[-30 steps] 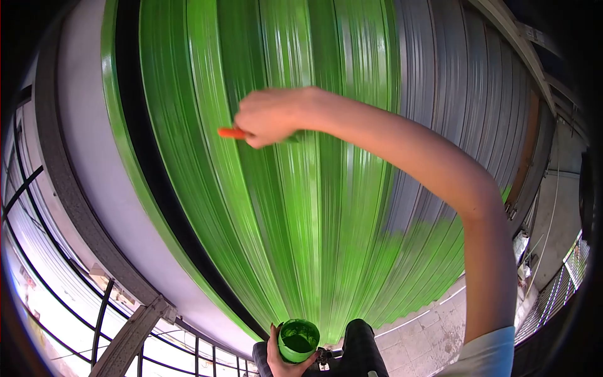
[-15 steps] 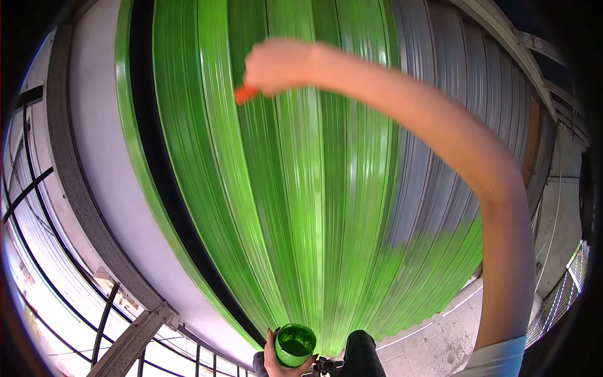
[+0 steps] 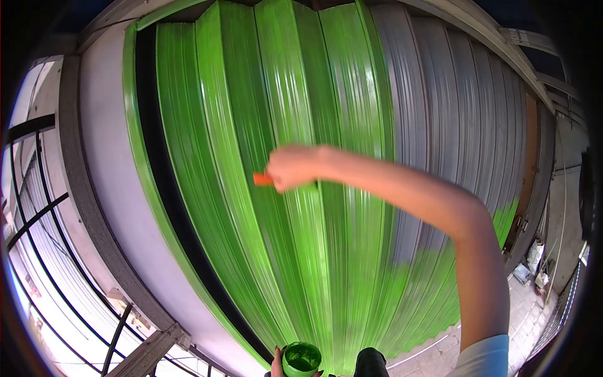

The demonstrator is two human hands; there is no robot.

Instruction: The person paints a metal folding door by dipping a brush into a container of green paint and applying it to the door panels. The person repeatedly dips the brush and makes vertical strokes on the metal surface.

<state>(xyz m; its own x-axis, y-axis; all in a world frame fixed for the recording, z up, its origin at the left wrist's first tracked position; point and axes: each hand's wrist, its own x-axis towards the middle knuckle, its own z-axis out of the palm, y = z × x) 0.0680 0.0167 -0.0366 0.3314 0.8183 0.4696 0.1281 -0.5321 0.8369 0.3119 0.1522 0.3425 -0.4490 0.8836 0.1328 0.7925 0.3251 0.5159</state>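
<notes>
My right hand (image 3: 293, 167) is raised against a ribbed metal shutter (image 3: 301, 125) and grips a paintbrush whose orange handle (image 3: 262, 180) sticks out to the left; the bristles are hidden behind the hand. Most of the shutter's left and middle part is wet bright green, while its right part (image 3: 452, 113) is still grey. At the bottom edge my left hand (image 3: 277, 364) holds a small green paint cup (image 3: 301, 359) with green paint inside.
A grey wall strip (image 3: 100, 157) and a black gap border the shutter on the left, with a railing and window bars (image 3: 38, 239) beyond. Paved ground with some clutter (image 3: 527, 270) lies at the lower right. My dark trouser leg (image 3: 370, 364) shows beside the cup.
My right hand swept up the shutter with the brush, then came back down to mid-height. The view tilted upward, so the cup sits lower in frame.
</notes>
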